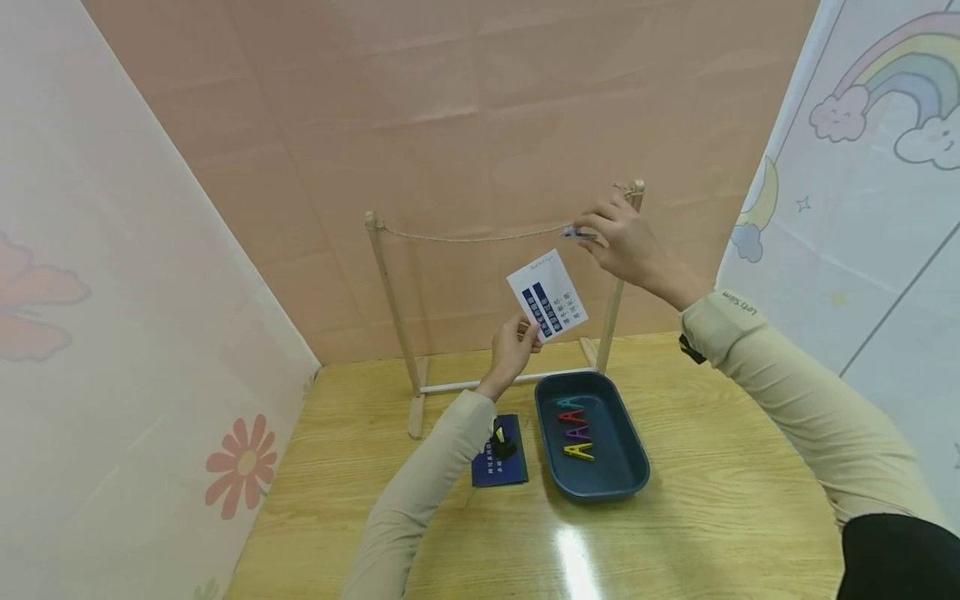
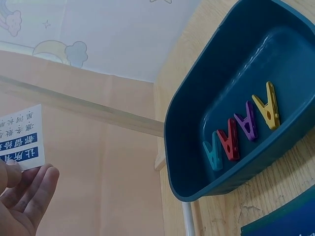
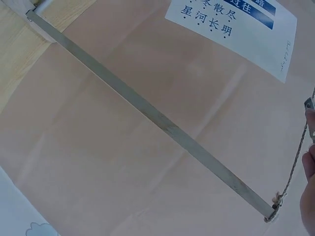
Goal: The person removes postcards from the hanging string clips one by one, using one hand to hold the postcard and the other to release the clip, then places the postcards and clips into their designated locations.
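Observation:
My left hand [image 1: 513, 354] pinches a white card [image 1: 551, 292] by its lower edge, tilted in front of the wooden stand. Blue bands and printed characters mark the card, which hangs below the string [image 1: 472, 240]. Up at the right end of that string, my right hand [image 1: 622, 242] pinches a greyish-blue clothespin [image 1: 577, 233] between thumb and fingers. In the right wrist view the clothespin [image 3: 309, 104] overlaps the string [image 3: 297, 157], and most of the hand is out of frame.
A dark blue tray [image 1: 641, 475] holds several clothespins: teal [image 2: 212, 152], red [image 2: 230, 141], purple [image 2: 247, 123] and yellow [image 2: 268, 106]. Left of it lie dark blue cards [image 1: 498, 475] with a small black object [image 1: 502, 446] on top. The stand's wooden posts [image 1: 393, 308] rise behind.

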The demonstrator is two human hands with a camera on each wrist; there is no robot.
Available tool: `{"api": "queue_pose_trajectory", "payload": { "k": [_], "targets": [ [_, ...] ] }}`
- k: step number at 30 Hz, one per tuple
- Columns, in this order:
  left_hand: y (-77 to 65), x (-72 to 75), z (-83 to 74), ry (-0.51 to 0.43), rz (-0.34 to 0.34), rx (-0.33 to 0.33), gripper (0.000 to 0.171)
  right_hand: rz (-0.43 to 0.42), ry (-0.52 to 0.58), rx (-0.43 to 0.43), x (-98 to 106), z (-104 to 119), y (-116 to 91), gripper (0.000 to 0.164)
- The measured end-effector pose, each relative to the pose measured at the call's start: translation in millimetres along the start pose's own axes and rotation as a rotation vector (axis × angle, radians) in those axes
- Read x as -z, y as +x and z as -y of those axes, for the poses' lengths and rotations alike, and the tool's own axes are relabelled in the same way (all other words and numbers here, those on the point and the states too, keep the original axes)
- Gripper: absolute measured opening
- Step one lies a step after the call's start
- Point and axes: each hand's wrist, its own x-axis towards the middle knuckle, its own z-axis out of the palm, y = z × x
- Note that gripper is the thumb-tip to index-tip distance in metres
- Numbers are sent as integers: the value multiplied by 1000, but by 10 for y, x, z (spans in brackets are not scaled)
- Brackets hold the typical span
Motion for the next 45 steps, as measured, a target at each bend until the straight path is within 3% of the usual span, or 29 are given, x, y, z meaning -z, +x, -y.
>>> {"api": "queue_pose_trajectory", "payload": {
  "k": [12, 29, 45],
  "targets": [
    [-21, 46, 53, -4, 9, -18, 14, 24, 7, -27, -91, 16, -121, 30],
    [-56, 123, 123, -11, 21, 30, 13, 62, 2, -32, -234, 26, -268, 24],
    [-106, 194, 165, -15, 53, 65, 13, 72, 33, -68, -330, 59, -370, 29]
  ]
}}
